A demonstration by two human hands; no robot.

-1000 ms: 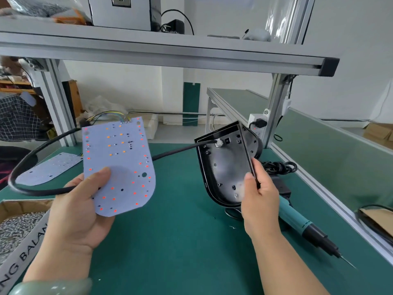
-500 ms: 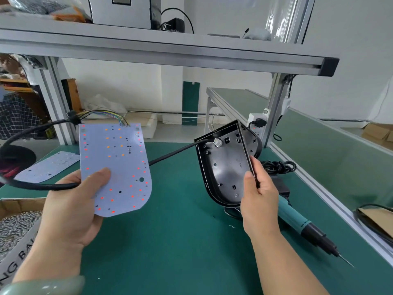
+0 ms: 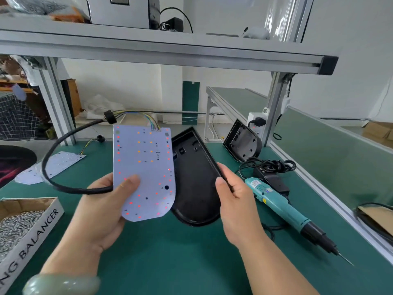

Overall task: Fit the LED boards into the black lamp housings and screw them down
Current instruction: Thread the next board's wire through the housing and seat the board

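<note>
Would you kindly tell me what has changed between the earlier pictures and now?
The left hand carried the white rounded LED board rightward until it overlaps the left edge of the black plastic lamp housing, which the right hand tilted back flatter. Both hands keep their grips; the teal electric screwdriver and the spare white board lie where they were on the green mat.

housing [image 3: 197, 188] left side: behind LED board [image 3: 144, 167] | screw box [image 3: 38, 237]: cropped left | cable [image 3: 93, 190] end: perhaps hidden
</note>
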